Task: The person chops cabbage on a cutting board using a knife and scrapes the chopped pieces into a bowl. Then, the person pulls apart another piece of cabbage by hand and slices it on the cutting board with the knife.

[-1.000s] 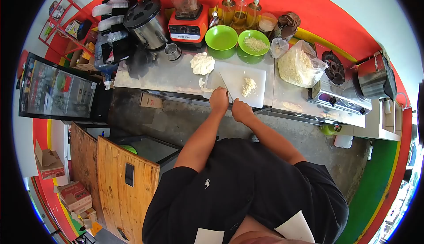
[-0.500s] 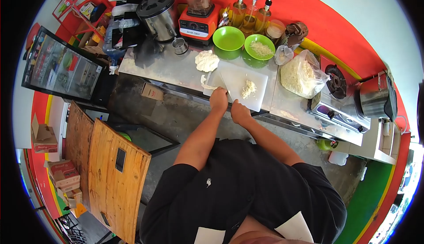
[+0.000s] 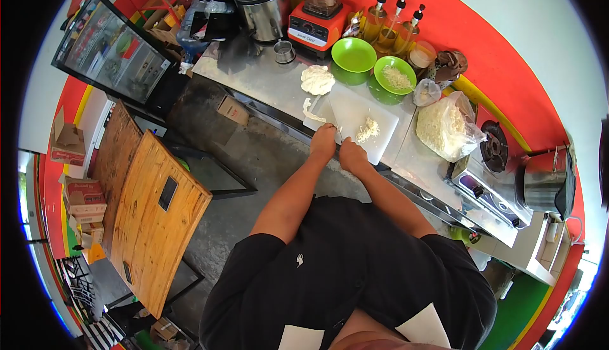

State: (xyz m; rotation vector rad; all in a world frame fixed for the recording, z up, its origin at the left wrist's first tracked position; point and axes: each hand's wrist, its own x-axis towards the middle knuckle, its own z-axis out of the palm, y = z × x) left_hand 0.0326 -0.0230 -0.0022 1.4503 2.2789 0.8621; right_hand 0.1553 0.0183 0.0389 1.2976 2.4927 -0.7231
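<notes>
My right hand [image 3: 353,157] is closed around a knife handle at the near edge of a white cutting board [image 3: 384,120]. The thin knife blade [image 3: 340,129] points away from me and is hard to make out. Close beside it, my left hand [image 3: 323,142] has its fingers curled at the board's edge; whatever they pinch is hidden. A pale strip [image 3: 311,111] lies just beyond that hand. To the right of the blade sits a small pile of pale shreds [image 3: 368,130]. A lumpy white clump [image 3: 317,80] rests on the counter behind the board.
Behind the board stand a green bowl [image 3: 353,54], another green bowl with shreds [image 3: 383,87], pump bottles [image 3: 386,35] and a blender [image 3: 317,26]. A plastic bag of pale shreds [image 3: 448,128] and a gas stove [image 3: 485,185] are at right. A wooden table [image 3: 152,210] is at left.
The view has turned, so the counter appears shifted right and lower. Both hands stay together at the board's near edge, and the knife blade's angle looks different.
</notes>
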